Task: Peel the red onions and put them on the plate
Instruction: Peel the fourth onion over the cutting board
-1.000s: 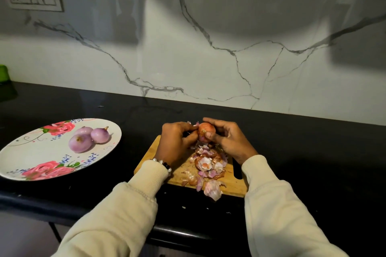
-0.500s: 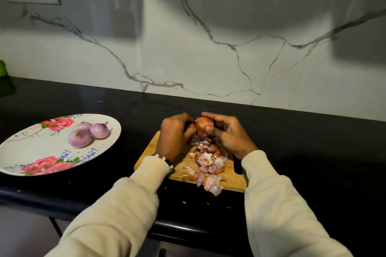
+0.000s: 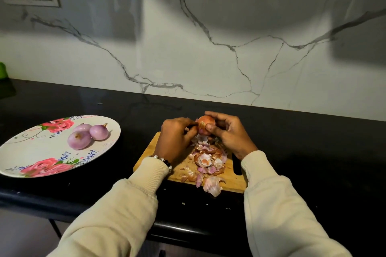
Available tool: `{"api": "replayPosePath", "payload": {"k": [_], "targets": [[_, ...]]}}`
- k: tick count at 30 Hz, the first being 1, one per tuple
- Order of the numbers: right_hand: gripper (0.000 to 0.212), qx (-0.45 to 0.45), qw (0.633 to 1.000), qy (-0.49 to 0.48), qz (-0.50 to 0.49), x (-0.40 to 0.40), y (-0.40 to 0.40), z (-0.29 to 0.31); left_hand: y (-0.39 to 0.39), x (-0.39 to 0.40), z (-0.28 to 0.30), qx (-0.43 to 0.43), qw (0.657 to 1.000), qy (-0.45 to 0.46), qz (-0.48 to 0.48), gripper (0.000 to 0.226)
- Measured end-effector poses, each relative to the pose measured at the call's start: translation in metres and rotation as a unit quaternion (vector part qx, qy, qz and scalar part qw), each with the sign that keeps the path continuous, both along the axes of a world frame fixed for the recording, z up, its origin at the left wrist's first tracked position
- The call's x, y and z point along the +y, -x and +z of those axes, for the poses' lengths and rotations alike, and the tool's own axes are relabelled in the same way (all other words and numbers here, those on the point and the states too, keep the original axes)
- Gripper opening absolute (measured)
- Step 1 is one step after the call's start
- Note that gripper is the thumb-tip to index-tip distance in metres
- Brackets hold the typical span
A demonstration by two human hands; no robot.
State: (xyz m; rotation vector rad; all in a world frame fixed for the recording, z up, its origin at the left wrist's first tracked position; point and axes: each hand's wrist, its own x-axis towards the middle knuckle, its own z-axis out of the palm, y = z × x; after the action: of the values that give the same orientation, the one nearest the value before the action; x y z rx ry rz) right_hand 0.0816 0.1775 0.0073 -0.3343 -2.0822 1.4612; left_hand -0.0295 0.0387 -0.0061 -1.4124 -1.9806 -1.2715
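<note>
Right hand (image 3: 227, 133) cups the onion (image 3: 205, 126) above the board (image 3: 231, 181), steadying it while the left hand (image 3: 177, 137) pinches at its skin; peels (image 3: 206, 160) drop below. Three peeled onions (image 3: 87, 135) wait on the plate (image 3: 25, 152), left on the desk (image 3: 313, 152).

Your sleeves (image 3: 117, 215) are cream, and a bracelet (image 3: 165, 161) of white and dark beads circles your left wrist. The onion (image 3: 204, 126) you hold shows orange-red skin. Pink, white and orange peels (image 3: 206, 160) litter the light-brown wooden board (image 3: 231, 181). The white plate (image 3: 31, 150) carries pink roses, green leaves and blue dots, plus pale purple peeled onions (image 3: 87, 135). The counter (image 3: 313, 152) is black; the wall (image 3: 208, 48) is white marble with grey veins.
</note>
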Motion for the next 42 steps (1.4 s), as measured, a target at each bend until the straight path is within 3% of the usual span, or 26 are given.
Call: {"api": "replayPosePath", "payload": {"k": [10, 32, 42], "targets": [[0.044, 0.000, 1.000, -0.017, 0.000, -0.0013, 0.0037, -0.0008, -0.0023, 0.0013, -0.0018, 0.044, 0.995, 0.046, 0.076, 0.014], [0.037, 0.047, 0.998, 0.035, -0.005, -0.0002, -0.0039, 0.0044, 0.0002, 0.0037, 0.0006, -0.065, 0.991, 0.066, 0.098, 0.013], [0.039, 0.032, 0.999, 0.043, 0.007, -0.0007, -0.0038, 0.0035, 0.0005, 0.0046, 0.0001, -0.084, 0.996, 0.020, 0.010, 0.025]]}}
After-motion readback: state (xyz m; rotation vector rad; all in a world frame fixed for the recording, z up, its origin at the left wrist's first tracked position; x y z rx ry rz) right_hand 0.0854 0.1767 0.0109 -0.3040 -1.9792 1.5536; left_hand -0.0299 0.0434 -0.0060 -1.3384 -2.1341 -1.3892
